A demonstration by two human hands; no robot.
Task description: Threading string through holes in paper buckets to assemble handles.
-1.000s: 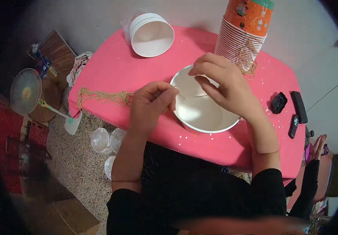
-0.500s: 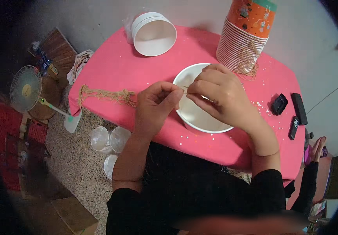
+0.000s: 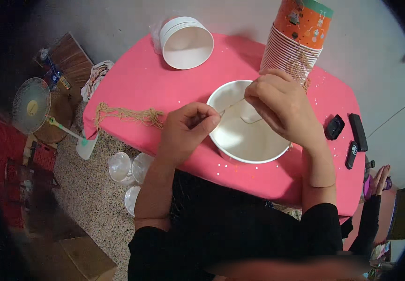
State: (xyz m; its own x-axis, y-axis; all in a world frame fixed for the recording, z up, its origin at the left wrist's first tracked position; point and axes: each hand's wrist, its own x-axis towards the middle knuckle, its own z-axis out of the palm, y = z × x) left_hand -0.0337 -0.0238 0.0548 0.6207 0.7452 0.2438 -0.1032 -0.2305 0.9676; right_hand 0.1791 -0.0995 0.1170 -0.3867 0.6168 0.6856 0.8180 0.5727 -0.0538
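A thin tan string runs between my two hands over a white paper bucket. My left hand pinches one end by the bucket's left rim. Higher and to the right, my right hand is closed on the string above the bucket's far right side. A slack bit of string droops below the right fingers inside the bucket. The bucket stands open side up near the table's front edge, its right rim partly behind my right hand. Left of my left hand lies a bundle of tan strings.
On the pink-covered table stand a tall bucket stack, orange on top, with strings hanging from it, and tipped white buckets. A black dish, a black remote and a dark bar lie at right. A fan stands left.
My right hand has moved up and right, away from the left, drawing the string out between them. The left hand keeps its pinch in nearly the same place.
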